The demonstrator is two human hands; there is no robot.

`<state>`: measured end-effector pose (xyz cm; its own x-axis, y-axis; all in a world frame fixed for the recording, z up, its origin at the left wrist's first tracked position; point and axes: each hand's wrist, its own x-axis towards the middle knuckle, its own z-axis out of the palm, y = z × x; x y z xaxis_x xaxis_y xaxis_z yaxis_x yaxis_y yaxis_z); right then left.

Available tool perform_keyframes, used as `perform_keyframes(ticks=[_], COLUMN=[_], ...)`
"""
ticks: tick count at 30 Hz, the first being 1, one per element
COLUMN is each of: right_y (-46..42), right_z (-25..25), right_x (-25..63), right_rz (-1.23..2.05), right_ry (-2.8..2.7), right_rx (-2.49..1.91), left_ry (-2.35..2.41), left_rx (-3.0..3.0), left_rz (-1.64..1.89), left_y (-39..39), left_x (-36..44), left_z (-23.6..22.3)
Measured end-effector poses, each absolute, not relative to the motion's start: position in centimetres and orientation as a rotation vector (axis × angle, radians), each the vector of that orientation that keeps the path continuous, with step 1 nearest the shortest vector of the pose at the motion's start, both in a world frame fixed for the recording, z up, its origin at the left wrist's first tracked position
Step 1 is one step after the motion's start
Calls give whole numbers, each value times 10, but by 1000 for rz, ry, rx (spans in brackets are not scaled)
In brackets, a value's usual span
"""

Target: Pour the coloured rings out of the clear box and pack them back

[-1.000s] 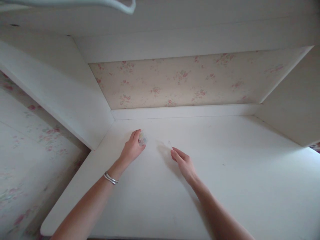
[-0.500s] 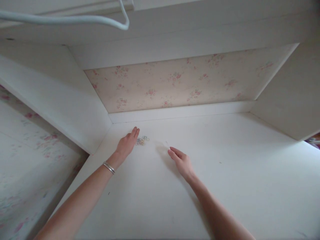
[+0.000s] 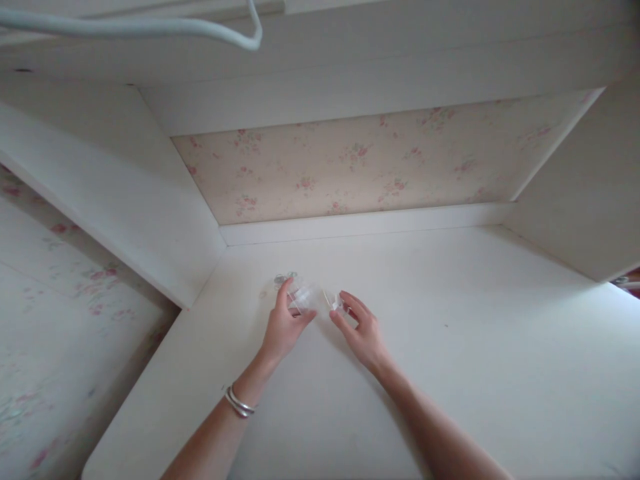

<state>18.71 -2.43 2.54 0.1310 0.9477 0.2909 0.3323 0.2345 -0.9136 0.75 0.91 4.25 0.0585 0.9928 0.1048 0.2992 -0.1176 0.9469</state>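
Observation:
My left hand, with silver bangles at the wrist, pinches one end of a small clear plastic piece, perhaps a little bag. My right hand pinches the other end, thumb and fingers closed on it. Both hands hover just over the white desk top, close together. A small heap of thin coloured rings lies on the desk just beyond my left fingertips, untouched.
White side panels wall in the desk on the left and right, with floral wallpaper at the back. A white shelf runs overhead, and a pale hanger shows at the top left. The desk's front edge is near the bottom left.
My left hand has left the heap of rings and moved right to meet my right hand. Both now pinch the clear plastic piece, which only the right hand held before.

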Motion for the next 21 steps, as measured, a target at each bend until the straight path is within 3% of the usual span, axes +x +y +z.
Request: perform_keyframes(ticks=[7, 21], right_y=[-30, -28], right_z=[25, 14], right_x=[180, 174], right_rz=[606, 698], right_ry=[-1488, -1534], right_rx=[-1313, -1322], left_ry=[1153, 832], left_rx=[1406, 1059], left_rz=[1025, 966], left_y=[-18, -26], left_x=[40, 25], left_z=[27, 33])
